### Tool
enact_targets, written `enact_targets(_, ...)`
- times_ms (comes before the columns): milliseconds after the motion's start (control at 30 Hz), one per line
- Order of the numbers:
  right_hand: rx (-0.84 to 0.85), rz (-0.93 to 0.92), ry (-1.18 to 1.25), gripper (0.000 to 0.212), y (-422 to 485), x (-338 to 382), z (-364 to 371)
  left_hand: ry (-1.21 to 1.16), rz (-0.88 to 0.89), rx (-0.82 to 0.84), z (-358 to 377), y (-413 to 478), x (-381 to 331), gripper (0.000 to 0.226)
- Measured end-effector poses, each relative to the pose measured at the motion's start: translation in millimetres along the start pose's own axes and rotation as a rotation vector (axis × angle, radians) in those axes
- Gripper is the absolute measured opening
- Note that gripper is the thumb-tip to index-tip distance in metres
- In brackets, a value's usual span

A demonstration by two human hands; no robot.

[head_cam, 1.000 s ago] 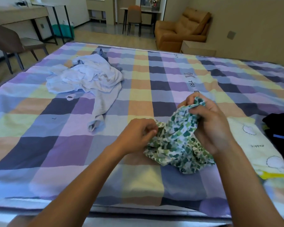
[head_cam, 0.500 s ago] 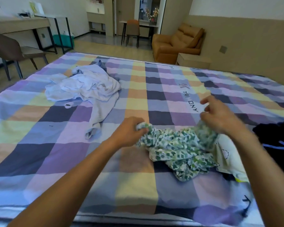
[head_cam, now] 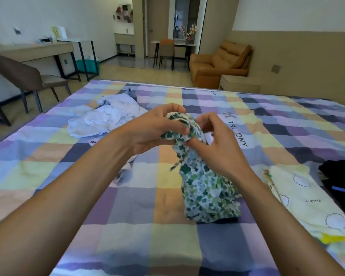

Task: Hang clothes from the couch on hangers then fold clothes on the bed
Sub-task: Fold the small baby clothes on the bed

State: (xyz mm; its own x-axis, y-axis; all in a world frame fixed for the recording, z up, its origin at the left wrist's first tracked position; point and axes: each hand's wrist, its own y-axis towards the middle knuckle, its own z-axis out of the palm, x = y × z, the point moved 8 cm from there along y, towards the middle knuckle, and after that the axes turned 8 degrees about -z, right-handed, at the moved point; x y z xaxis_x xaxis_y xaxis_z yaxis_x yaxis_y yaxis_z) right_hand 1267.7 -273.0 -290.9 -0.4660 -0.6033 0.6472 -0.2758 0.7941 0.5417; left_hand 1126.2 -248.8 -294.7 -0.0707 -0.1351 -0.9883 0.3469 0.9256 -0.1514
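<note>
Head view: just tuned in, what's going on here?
A person at the bed grips the bunched top of a green garment with both the left hand and the right hand. It is lifted so that it hangs, and its lower end seems to rest on the bed. It is not folded yet. A white pile lies crumpled farther left, and a yellow cloth and a dark garment lie to the right.
</note>
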Motion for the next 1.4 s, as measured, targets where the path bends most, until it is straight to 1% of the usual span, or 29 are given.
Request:
enact_targets(67,-0.079,-0.066,-0.037,0.015,12,10,-10,0.152,0.023,-0.108,-4,-1,-17,0.027)
enact_targets(133,-0.094,-0.108,-0.042,0.014,25,20,-15,0.339,0.056,-0.219,-5,-1,-36,0.011)
enact_targets(167,-0.056,-0.104,-0.014,0.019,30,25,-15,0.427,0.090,-0.256,-4,-1,-47,0.011)
enact_targets(233,0.028,-0.067,0.094,0.035,42,31,-13,0.629,0.181,-0.345,-1,0,-72,0.018)
enact_targets(267,0.047,-0.052,0.125,0.041,48,33,-14,0.756,0.223,-0.386,3,-2,-85,0.021)
enact_targets(300,0.049,-0.058,0.133,0.042,54,36,-17,0.883,0.249,-0.408,7,-2,-98,0.023)
enact_targets(333,0.038,-0.078,0.127,0.039,61,41,-21,0.997,0.262,-0.423,11,-2,-109,0.024)
enact_targets(400,0.011,-0.107,0.153,0.021,76,45,-31,1.190,0.285,-0.449,13,-2,-133,0.021)
enact_targets(433,0.005,-0.108,0.169,0.014,83,44,-36,1.261,0.300,-0.459,13,-2,-144,0.018)
enact_targets(467,0.000,-0.112,0.163,0.012,92,43,-42,1.314,0.314,-0.466,12,-3,-156,0.016)
enact_targets(500,0.013,-0.109,0.125,0.013,99,40,-47,1.357,0.329,-0.474,11,-4,-167,0.013)
enact_targets(567,0.053,-0.109,-0.027,0.009,113,34,-56,1.464,0.344,-0.503,6,-10,-189,0.011)
enact_targets(633,0.078,-0.094,-0.168,0.009,125,26,-70,1.567,0.331,-0.540,-5,-15,-208,0.016)
enact_targets(700,0.093,-0.073,-0.223,0.010,137,24,-88,1.639,0.279,-0.588,-23,-17,-222,0.021)
enact_targets(767,0.109,-0.053,-0.165,0.016,145,33,-107,1.639,0.188,-0.603,-44,-16,-231,0.020)
enact_targets(833,0.131,-0.051,-0.082,0.010,153,49,-123,1.517,0.070,-0.537,-62,-14,-233,0.020)
enact_targets(900,0.170,-0.047,-0.048,0.014,161,65,-135,1.387,0.023,-0.474,-74,-14,-236,0.021)
enact_targets(967,0.262,0.002,0.033,0.018,164,76,-138,1.229,0.019,-0.418,-84,-16,-238,0.018)
enact_targets(1100,0.525,0.109,0.161,0.017,156,91,-124,0.895,-0.042,-0.279,-89,-20,-231,0.009)
enact_targets(1167,0.610,0.117,0.118,0.025,150,96,-110,0.804,-0.026,-0.257,-82,-18,-227,0.005)
enact_targets(1267,0.662,0.082,-0.159,0.031,143,97,-82,0.723,0.002,-0.204,-61,-11,-218,0.015)
enact_targets(1300,0.668,0.073,-0.214,0.033,142,96,-70,0.717,0.009,-0.190,-55,-9,-216,0.016)
enact_targets(1367,0.633,0.056,-0.206,0.032,142,93,-50,0.762,0.045,-0.147,-41,-8,-213,0.014)
enact_targets(1400,0.590,0.036,-0.179,0.031,142,94,-45,0.839,0.091,-0.143,-36,-8,-214,0.012)
